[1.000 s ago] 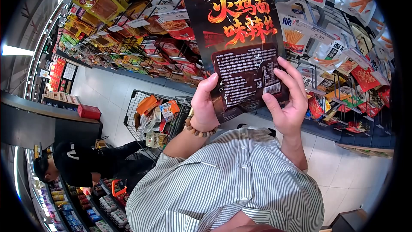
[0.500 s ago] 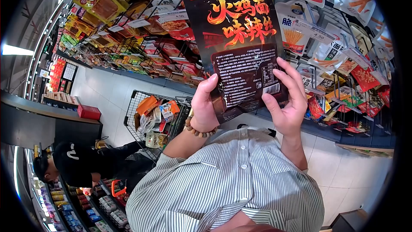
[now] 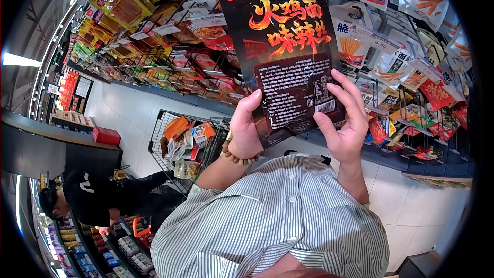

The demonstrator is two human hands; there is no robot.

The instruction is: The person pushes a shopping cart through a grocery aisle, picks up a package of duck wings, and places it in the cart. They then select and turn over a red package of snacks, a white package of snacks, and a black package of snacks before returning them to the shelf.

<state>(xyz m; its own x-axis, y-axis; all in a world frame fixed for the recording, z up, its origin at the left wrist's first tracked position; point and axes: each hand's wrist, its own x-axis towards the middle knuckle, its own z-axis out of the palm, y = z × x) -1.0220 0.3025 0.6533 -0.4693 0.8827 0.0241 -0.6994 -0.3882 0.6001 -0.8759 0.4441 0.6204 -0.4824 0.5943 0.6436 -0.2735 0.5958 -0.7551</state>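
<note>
Between my two hands is a black snack packet (image 3: 288,59) with flame-coloured lettering, a red logo and a panel of small white print with a barcode. It is tilted slightly, its printed side facing me. My left hand (image 3: 246,126), with a beaded bracelet at the wrist, grips the lower left edge, thumb in front and the other fingers hidden behind. My right hand (image 3: 346,118) holds the lower right edge, its thumb near the barcode and a finger along the side.
Racks of hanging snack bags (image 3: 391,67) with price tags stand ahead. A wire shopping cart (image 3: 157,136) holding several packets is at my left. Beyond it a person in black (image 3: 103,195) bends by shelves of goods (image 3: 77,249). A red box (image 3: 107,134) sits further off.
</note>
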